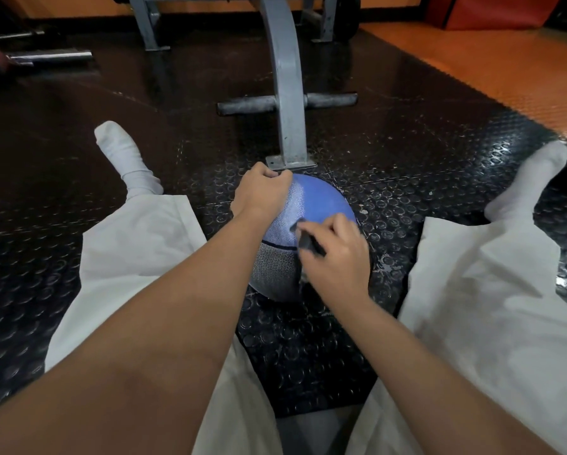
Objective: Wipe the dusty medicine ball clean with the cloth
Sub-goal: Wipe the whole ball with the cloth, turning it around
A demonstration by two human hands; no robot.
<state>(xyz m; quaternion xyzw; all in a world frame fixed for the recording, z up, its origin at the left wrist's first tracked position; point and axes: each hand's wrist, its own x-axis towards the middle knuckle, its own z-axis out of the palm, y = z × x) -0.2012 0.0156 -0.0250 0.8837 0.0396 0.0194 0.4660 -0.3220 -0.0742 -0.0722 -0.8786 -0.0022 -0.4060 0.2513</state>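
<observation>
A blue and grey textured medicine ball [311, 205] sits on the black studded floor mat between my spread legs. My left hand [260, 192] rests on the ball's upper left side, fingers curled over its far top edge. My right hand [336, 257] grips a small dark cloth [308, 241] and presses it against the ball's right front face. Most of the cloth is hidden inside my fist.
A grey metal bench post [287, 93] with a padded crossbar [246, 105] stands bolted just beyond the ball. My legs in light trousers and white socks [124, 159] flank the ball. A barbell [50, 55] lies far left. Orange flooring [505, 70] runs at the right.
</observation>
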